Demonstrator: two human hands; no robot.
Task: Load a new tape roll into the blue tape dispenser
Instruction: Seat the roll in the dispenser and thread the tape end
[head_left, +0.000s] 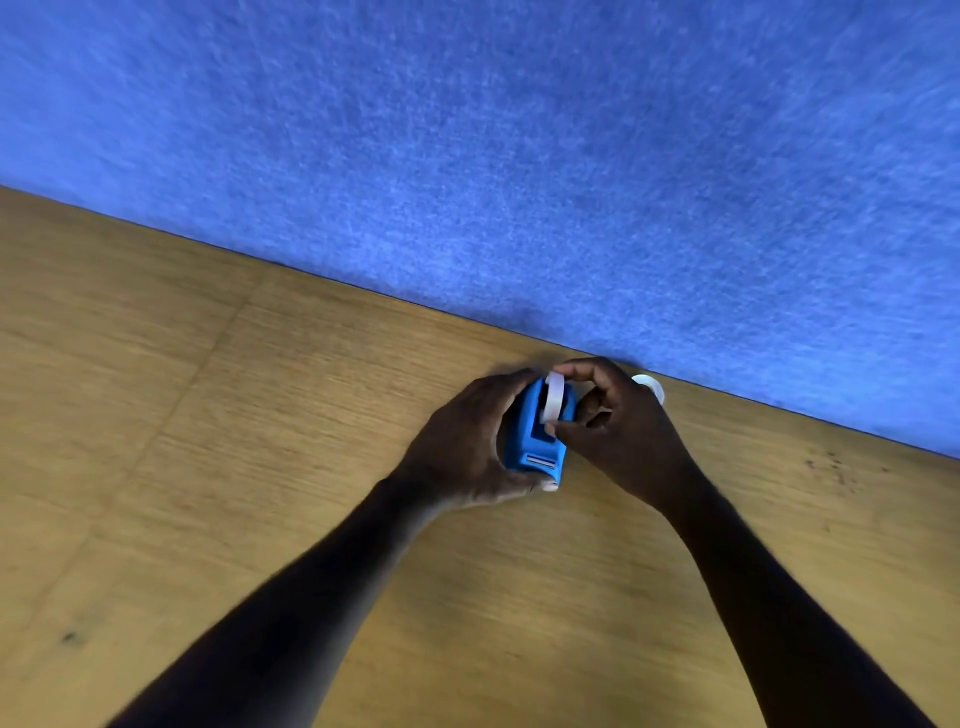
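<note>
Wooden table (208, 415), dispenser (535, 441), spare roll (652, 384)

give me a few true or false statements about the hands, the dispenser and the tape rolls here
1. The left hand holds the blue tape dispenser. True.
2. The right hand rests flat on the wooden table. False: its fingers pinch a white tape roll at the dispenser's top.
3. A second white roll lies behind the right hand, near the blue wall. True.
4. The dispenser is red. False: it is blue.
5. The roll in the right hand's grip lies flat on the table. False: it stands on edge in the dispenser.
</note>
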